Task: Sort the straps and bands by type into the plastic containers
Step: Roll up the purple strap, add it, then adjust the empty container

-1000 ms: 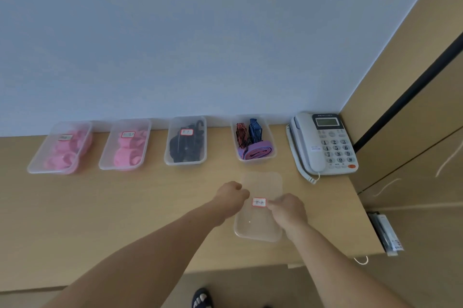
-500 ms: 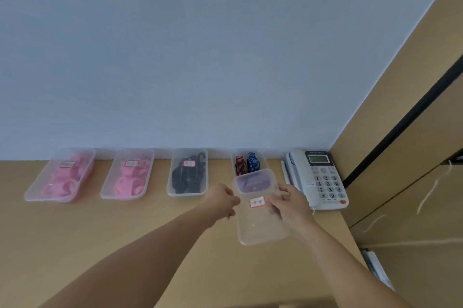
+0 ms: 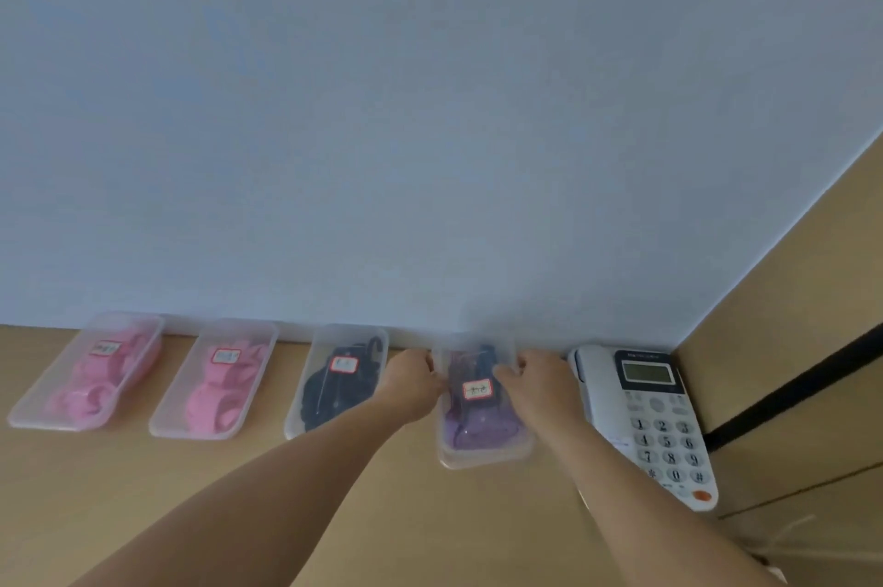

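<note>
lifted off the near table (image 3: 430,515), lid (image 3: 482,400) now lies over the fourth box (image 3: 487,461) by the wall (image 3: 430,108), long axis running wall-to-person. left hand (image 3: 413,378) and right hand (image 3: 535,383) pinch its long edges, fingers curled. purple band (image 3: 478,429) shows through.

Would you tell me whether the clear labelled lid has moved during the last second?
Yes: the lid has travelled from mid-table back toward the wall, now covering the strap container beside the telephone.
</note>
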Tool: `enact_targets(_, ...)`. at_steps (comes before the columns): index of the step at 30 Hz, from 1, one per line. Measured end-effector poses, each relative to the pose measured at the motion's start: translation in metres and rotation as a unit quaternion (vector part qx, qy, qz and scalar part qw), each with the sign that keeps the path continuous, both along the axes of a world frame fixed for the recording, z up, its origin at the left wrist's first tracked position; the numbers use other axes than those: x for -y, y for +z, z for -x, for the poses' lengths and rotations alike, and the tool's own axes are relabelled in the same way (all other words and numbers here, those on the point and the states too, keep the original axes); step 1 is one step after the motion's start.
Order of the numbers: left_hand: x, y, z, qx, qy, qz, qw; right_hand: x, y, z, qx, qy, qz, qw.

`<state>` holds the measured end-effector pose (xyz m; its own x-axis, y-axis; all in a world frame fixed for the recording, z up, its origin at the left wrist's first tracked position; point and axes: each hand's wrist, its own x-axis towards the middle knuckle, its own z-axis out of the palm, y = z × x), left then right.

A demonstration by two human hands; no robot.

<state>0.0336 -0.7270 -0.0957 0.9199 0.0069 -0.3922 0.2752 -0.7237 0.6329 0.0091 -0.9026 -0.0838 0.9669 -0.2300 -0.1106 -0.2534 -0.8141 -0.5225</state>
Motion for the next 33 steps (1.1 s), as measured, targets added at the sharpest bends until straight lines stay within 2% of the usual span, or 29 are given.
enact_targets(4,0.011,-0.016,-0.014,-0.002,-0.007,-0.059,0.998,0.012,-0.025,-0.024,-0.016,0.018,0.000,1.000)
enact_targets(7,0.013,-0.023,-0.018,-0.004,0.004,-0.063,0.998,0.018,-0.035,-0.029,-0.030,0.015,-0.015,0.999)
enact_targets(12,0.009,-0.029,-0.023,-0.030,0.046,-0.006,0.998,0.020,-0.037,-0.035,-0.074,0.003,0.011,0.997)
enact_targets(16,0.010,-0.027,-0.025,-0.037,0.028,0.026,0.999,0.024,-0.043,-0.034,-0.089,-0.021,-0.054,0.994)
enact_targets(21,0.011,-0.028,-0.028,-0.054,0.020,0.029,0.998,0.024,-0.038,-0.035,-0.092,-0.026,-0.060,0.994)
enact_targets(27,0.008,-0.024,-0.032,-0.127,0.058,0.122,0.983,0.025,-0.042,-0.038,-0.102,-0.041,-0.073,0.991)
enact_targets(29,0.011,-0.025,-0.032,-0.090,0.036,0.087,0.991,0.026,-0.043,-0.038,-0.103,-0.044,-0.083,0.990)
enact_targets(31,0.015,-0.024,-0.030,-0.007,-0.030,-0.019,0.999,0.026,-0.044,-0.038,-0.103,-0.052,-0.103,0.988)
enact_targets(33,0.021,-0.026,-0.025,0.104,-0.142,-0.158,0.972,0.027,-0.043,-0.038,-0.100,-0.055,-0.111,0.987)
